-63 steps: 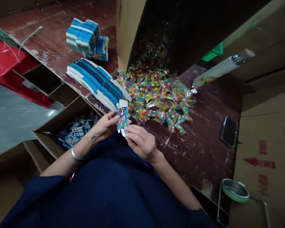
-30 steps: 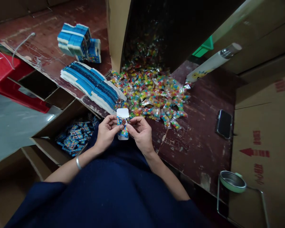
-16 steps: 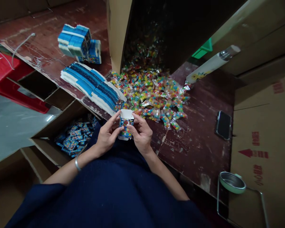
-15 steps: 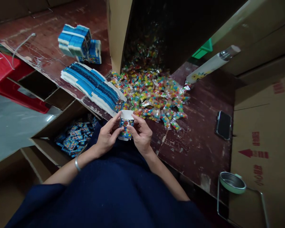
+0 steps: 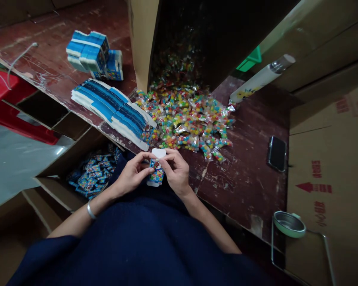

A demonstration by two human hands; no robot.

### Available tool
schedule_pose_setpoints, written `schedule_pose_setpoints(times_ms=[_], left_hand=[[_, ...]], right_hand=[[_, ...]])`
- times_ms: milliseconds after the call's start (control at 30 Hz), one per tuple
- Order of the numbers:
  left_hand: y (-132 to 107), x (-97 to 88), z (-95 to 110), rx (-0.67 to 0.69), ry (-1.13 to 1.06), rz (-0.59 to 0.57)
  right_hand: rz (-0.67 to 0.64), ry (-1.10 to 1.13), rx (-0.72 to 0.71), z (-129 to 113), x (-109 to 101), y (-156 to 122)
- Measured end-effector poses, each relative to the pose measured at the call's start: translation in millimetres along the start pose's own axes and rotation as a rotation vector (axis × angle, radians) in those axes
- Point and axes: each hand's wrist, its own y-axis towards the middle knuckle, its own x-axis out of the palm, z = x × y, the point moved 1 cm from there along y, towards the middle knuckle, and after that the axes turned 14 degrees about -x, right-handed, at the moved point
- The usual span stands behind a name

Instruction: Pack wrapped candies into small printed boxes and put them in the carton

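Note:
A small blue printed candy box is held upright in front of my body, its white end flap standing up at the top. My left hand grips its left side with thumb and fingers. At the upper right, my right hand pinches the box near that flap. Just beyond my hands lies a heap of clear packets of colourful candy. Left of the heap, a long row of flattened blue cartons leans along the table edge.
Bundled cartons sit at the back of the table. Below on the left, an open cardboard box contains many filled small boxes. To the right are a white flask, a phone and a green-rimmed cup.
My right fingers have moved up to the box's top flap, while the left hand keeps its hold. The box sits slightly lower in view, and the whole scene has shifted a little left.

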Motion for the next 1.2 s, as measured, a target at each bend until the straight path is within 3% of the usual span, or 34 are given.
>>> schedule_pose_setpoints(times_ms=[167, 333, 500, 633, 867, 967, 1067, 1133, 1200], left_hand=[[2, 4.4, -3, 0.079, -0.049, 0.081], [-1, 3.3, 0, 0.057, 0.009, 0.069], [-3, 1.4, 4, 0.083, 0.130, 0.047], [-5, 2.8, 8, 0.107, 0.149, 0.016], [-6, 3.3, 5, 0.038, 0.063, 0.020], [-7, 5.9, -3, -0.005, 0.027, 0.009], [-8, 3.9, -9, -0.076, 0.039, -0.055], [-7, -3.1, -9, -0.169, 0.080, -0.130], [-6, -15.1, -2, -0.242, 0.181, -0.184]], right_hand=[[0.112, 0.200, 0.161, -7, 2, 5], [-0.054, 0.310, 0.270, -14, -6, 22], [-0.136, 0.257, 0.422, -8, -19, 32], [-0.209, 0.226, 0.331, -8, -25, 37], [-0.294, 0.072, -0.051, -13, -25, 27], [-0.355, 0.044, -0.093, -14, -29, 21], [-0.498, 0.013, -0.074, -8, -44, 23], [-0.440, -0.142, -0.083, 4, -59, 31], [-0.263, -0.402, -0.102, 20, -74, 42]])
